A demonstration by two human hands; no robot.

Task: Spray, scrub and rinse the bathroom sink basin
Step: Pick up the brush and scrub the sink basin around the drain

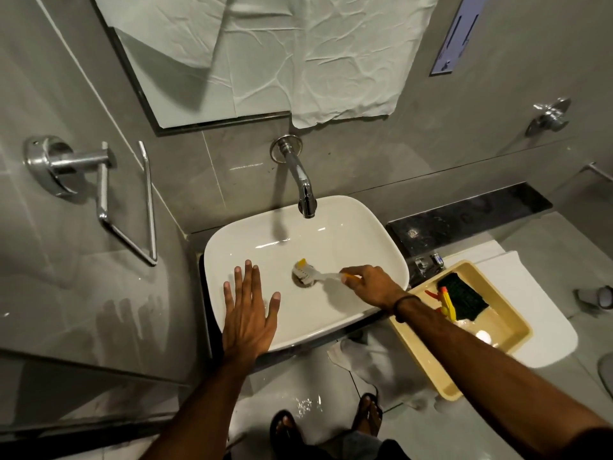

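The white sink basin [348,240] sits under a chrome wall faucet [303,184]; no water is visible coming from the spout. My right hand [371,283] grips the handle of a white and yellow scrub brush [306,272], whose head rests on the drain at the basin's centre. My left hand [248,307] lies flat with fingers spread over the basin's near-left rim and holds nothing. To the right, a beige tub [504,327] holds a yellow and red spray bottle [446,302] and a dark green scrub pad [462,297].
A chrome towel ring [126,207] juts from the left wall. Crumpled paper covers the mirror [298,54] above. A dark counter ledge [471,217] and a white toilet lid [530,293] lie to the right. My sandalled feet [331,423] stand on the wet floor.
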